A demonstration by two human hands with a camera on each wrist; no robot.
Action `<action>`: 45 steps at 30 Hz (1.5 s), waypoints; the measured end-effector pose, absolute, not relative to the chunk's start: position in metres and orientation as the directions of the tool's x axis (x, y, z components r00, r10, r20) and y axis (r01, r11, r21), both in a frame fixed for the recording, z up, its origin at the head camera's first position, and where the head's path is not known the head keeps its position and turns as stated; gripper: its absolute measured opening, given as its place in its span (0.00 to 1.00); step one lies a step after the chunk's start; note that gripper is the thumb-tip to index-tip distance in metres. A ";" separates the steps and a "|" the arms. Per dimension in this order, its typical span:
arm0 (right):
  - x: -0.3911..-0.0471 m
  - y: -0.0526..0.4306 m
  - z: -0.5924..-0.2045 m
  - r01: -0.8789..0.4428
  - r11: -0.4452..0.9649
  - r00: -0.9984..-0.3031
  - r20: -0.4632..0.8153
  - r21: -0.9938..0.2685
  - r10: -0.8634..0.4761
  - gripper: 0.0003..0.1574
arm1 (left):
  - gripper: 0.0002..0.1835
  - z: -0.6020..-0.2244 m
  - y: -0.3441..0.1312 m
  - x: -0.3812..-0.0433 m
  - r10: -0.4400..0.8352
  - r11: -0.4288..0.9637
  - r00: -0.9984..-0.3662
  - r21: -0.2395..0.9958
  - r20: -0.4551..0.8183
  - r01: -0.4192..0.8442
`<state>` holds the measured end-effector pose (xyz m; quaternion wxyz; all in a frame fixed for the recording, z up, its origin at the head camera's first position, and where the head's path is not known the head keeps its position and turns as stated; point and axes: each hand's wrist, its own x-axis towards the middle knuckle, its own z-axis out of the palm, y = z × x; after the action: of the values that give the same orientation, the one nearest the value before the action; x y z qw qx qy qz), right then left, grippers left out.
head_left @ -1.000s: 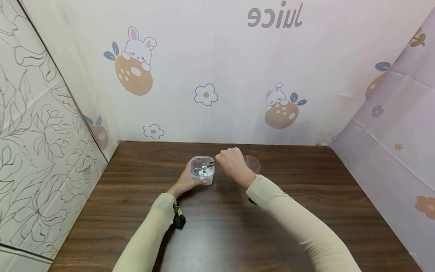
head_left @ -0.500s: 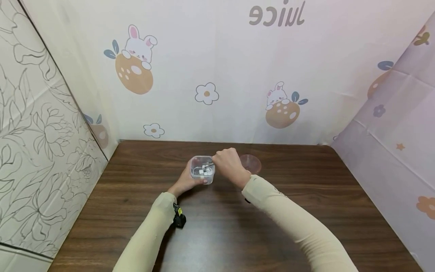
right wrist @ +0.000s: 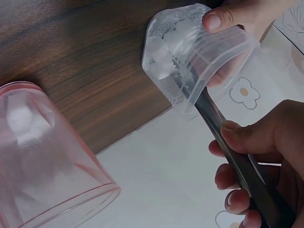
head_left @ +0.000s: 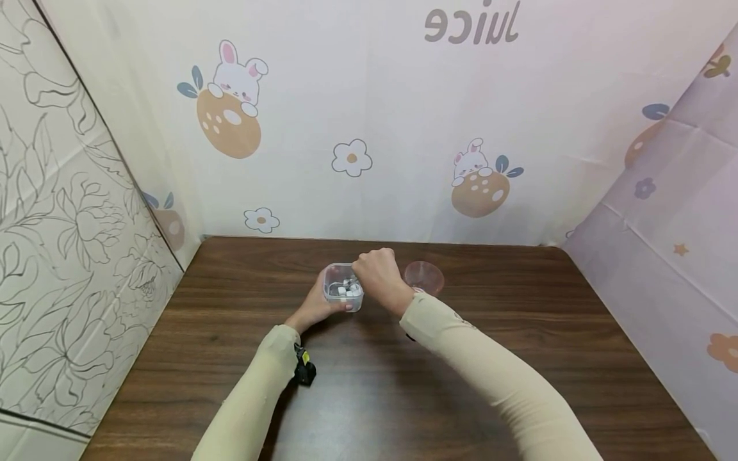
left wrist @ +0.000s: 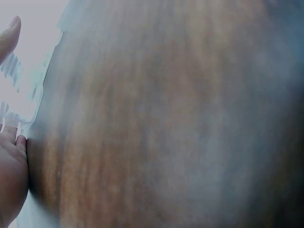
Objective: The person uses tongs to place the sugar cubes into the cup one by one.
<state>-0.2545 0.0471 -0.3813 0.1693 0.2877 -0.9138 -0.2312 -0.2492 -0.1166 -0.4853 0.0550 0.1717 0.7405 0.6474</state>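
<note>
My left hand (head_left: 314, 307) holds a clear plastic container (right wrist: 223, 57) on the table, its thumb along the near side. Inside lie several white cubes (head_left: 348, 291). My right hand (head_left: 380, 275) is at the container's right rim and grips metal tongs (right wrist: 212, 111). The tongs slant down into the container, their toothed tips among the cubes; whether a cube is between the tips I cannot tell. Just right of that hand stands a transparent pink cup (right wrist: 52, 156). The left wrist view catches only part of the left hand (left wrist: 12, 175) and a washed-out container.
Everything stands on a dark wood-grain table (head_left: 507, 358). A white cloth wall (head_left: 300, 115) with rabbit and flower prints rises at its far edge. Patterned panels flank the table on the left and right. A black wrist camera (head_left: 303, 368) sits on the left forearm.
My right hand has moved left with the tongs, from beside the container to over its right rim, so more of the pink cup shows. The left hand and container stay in place.
</note>
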 end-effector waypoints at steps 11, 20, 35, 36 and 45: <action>-0.257 0.047 -0.382 -0.451 0.726 -0.766 0.193 0.518 -0.613 0.11 | 0.53 -0.484 -0.114 -0.249 0.325 0.139 -0.938 0.975 0.121 0.174; -0.259 0.054 -0.381 -0.457 0.723 -0.768 0.181 0.518 -0.615 0.14 | 0.53 -0.483 -0.113 -0.249 0.323 0.121 -0.936 0.975 0.136 0.184; -0.254 0.069 -0.364 -0.497 0.744 -0.736 0.237 0.447 -0.634 0.18 | 0.53 -0.481 -0.112 -0.250 0.297 0.140 -0.943 0.969 0.153 0.201; -0.254 0.070 -0.362 -0.499 0.745 -0.735 0.240 0.442 -0.634 0.19 | 0.53 -0.481 -0.112 -0.250 0.295 0.143 -0.943 0.969 0.154 0.203; -0.243 0.079 -0.347 -0.496 0.769 -0.745 0.257 0.403 -0.616 0.23 | 0.55 -0.506 -0.113 -0.260 0.269 0.166 -0.952 0.967 0.143 0.192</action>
<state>-0.2425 0.0787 -0.3467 0.1910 0.3020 -0.9208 -0.1564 -0.2602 -0.1135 -0.5061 0.0309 0.1512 0.7630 0.6278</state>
